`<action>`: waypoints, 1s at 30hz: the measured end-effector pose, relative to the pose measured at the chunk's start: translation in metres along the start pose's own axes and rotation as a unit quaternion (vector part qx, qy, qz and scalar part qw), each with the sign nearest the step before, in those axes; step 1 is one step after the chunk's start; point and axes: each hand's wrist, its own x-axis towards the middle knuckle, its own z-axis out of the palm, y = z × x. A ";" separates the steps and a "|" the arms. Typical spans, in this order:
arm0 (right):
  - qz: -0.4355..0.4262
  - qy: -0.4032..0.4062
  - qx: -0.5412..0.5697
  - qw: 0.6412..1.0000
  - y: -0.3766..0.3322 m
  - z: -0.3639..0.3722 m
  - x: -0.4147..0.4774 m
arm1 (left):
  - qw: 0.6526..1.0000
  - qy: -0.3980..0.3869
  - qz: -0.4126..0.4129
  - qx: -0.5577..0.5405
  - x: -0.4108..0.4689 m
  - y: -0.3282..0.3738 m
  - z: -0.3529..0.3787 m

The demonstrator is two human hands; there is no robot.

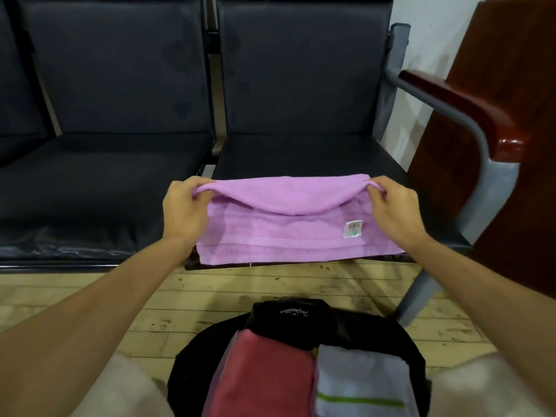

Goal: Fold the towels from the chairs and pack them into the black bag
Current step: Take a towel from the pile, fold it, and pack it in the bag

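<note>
A lilac towel (288, 233) lies on the right chair seat (301, 155), its near edge hanging over the seat's front. My left hand (183, 209) pinches the towel's far left corner and my right hand (391, 206) pinches the far right corner. Both corners are lifted, and the far edge sags toward me between them. A small white label shows near the towel's right side. The open black bag (288, 320) stands on the floor between my knees. It holds a folded red towel (264, 374) on the left and a folded white towel with a green stripe (361, 377) on the right.
A second dark padded chair seat (99, 182) adjoins on the left. A grey metal frame with a reddish wooden armrest (469, 112) rises at the right, next to a brown wooden panel (511, 85). Pale wooden floorboards (90, 296) run under the chairs.
</note>
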 end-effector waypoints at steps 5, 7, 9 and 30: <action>-0.034 -0.020 0.012 0.999 -0.011 -0.018 -0.010 | 0.994 -0.086 -0.013 -0.067 -0.017 0.008 -0.020; -0.030 -0.059 -0.003 0.998 -0.009 -0.022 -0.016 | 0.989 -0.146 0.002 -0.004 -0.023 0.005 -0.022; -0.023 -0.137 -0.061 0.988 -0.001 -0.021 -0.023 | 0.979 -0.192 0.033 0.063 -0.029 0.000 -0.022; -0.002 -0.030 -0.007 1.000 -0.003 -0.010 0.011 | 0.998 -0.056 0.002 0.038 -0.006 0.004 -0.008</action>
